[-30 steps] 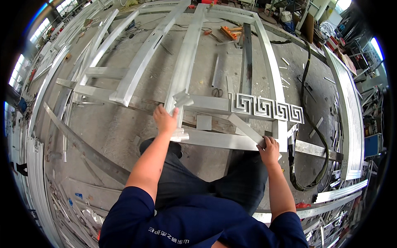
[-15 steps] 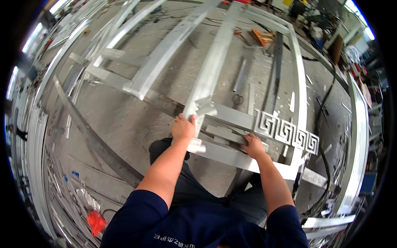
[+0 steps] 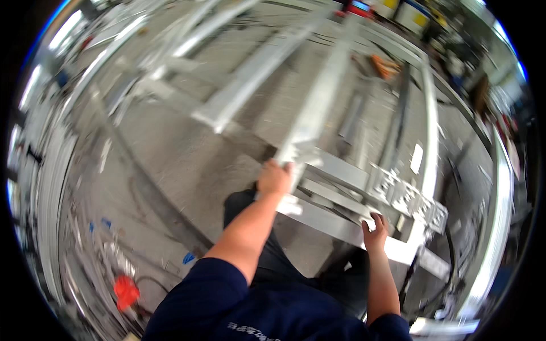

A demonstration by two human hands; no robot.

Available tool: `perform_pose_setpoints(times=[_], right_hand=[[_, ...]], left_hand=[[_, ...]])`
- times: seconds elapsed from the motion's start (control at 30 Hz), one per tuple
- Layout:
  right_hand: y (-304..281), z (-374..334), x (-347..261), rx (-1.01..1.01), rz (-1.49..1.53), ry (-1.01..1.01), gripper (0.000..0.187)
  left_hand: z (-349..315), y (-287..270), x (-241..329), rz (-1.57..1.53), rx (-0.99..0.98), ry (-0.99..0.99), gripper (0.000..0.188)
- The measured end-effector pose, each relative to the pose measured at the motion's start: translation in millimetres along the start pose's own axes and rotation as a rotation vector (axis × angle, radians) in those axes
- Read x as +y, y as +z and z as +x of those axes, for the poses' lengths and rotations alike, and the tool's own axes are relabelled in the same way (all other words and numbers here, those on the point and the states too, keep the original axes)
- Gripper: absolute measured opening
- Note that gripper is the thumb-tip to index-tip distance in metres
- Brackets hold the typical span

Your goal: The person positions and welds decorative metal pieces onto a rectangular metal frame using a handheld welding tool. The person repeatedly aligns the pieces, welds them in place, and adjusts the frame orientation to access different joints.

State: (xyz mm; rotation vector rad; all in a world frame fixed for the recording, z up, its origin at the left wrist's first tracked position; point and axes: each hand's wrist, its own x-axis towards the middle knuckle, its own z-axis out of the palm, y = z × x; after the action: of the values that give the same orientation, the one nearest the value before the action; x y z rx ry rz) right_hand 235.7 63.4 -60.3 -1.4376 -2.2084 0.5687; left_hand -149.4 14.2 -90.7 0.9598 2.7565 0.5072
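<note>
My left hand (image 3: 274,179) is closed round the near end of a long silver metal post (image 3: 321,96), part of a large rectangular metal frame. My right hand (image 3: 375,233) hovers by the frame's near rail (image 3: 330,225), its fingers apart and nothing visible in them. Short silver bars (image 3: 330,197) lie between the near rail and the parallel rail (image 3: 341,170) beyond it. A panel with a square fretwork pattern (image 3: 406,196) rests across the frame's right corner, blurred by motion.
Orange-handled tools (image 3: 385,67) and a dark bar (image 3: 396,116) lie within the frame. A second silver beam (image 3: 256,74) runs alongside to the left. Lengths of metal crowd the left and right sides. A red bag-like item (image 3: 126,292) lies at lower left.
My right hand has come off the short bars and drawn toward me, its fingers now spread. My left hand stays on the post. The whole view has shifted, with blur.
</note>
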Motion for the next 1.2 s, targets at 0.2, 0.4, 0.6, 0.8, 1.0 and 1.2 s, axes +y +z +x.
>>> perform_pose_setpoints(times=[0.2,0.4,0.6,0.8,1.0,1.2], right_hand=[[-84,-60,18,0.208,-0.102,0.112,0.035],[-113,-113,38,0.302,-0.057,0.416,0.039],[-67,-136,32,0.132,-0.313,0.303,0.044],[-68,-130,42,0.142,-0.299,0.303,0.044],[-65,-130,47,0.250,-0.107,0.383,0.039],[-70,-129,48,0.208,-0.155,0.387,0.036]], left_hand=[[-4,-20,1,0.004,-0.075,-0.040,0.065],[-8,-13,10,0.102,-0.027,0.033,0.085],[-4,-7,1,0.093,-0.024,0.028,0.086],[-4,-10,8,0.093,-0.074,-0.008,0.080],[-7,1,-8,0.088,-0.030,-0.011,0.069],[-4,-8,4,0.076,-0.008,0.012,0.055]])
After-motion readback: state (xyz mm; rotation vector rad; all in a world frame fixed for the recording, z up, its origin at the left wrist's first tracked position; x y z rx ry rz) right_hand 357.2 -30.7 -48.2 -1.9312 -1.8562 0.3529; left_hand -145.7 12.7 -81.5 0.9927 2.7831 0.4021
